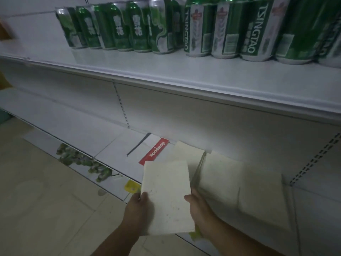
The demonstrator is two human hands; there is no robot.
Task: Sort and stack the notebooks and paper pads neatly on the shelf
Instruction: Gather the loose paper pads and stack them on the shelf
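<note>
A cream paper pad [167, 193] is held in front of the lower shelf [110, 143]. My left hand [137, 207] grips its left edge with the thumb on top. My right hand [198, 206] holds its right edge. Behind it on the shelf lie a white notebook with a red "Notebook" band [154, 151], another cream pad [186, 151] and a larger cream pad [239, 183] to the right, which looks stacked on others.
The upper shelf [184, 76] carries a row of green beer cans [166, 28]. A yellow price tag [132, 185] sits on the lower shelf's front edge. Beige tiled floor [46, 200] lies at the left.
</note>
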